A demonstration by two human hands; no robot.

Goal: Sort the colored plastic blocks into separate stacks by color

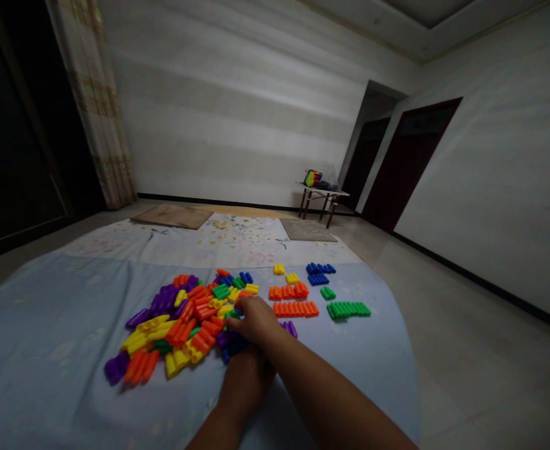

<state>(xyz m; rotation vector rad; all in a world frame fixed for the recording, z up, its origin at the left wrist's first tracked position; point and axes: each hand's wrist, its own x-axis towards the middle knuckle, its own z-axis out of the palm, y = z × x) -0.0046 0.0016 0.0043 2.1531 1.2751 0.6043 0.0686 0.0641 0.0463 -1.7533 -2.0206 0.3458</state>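
Note:
A mixed pile of coloured plastic pieces (181,319) in orange, yellow, purple, green and blue lies on the cloth. At the pile's right edge, my right hand (255,317) reaches in over my left; its fingertips are too small and dark to show what they hold. My left hand (243,357) is mostly hidden beneath it, near purple and blue pieces (230,342). Right of my hands lie orange rows (296,309), a green row (349,309), blue pieces (319,273), yellow pieces (292,279) and purple pieces (290,328).
A light blue cloth (378,362) covers the table. Toward its far edge lie a brown mat (174,216) and a grey mat (307,229). A small side table (324,189) with a colourful bag (312,178) stands farther back by the wall.

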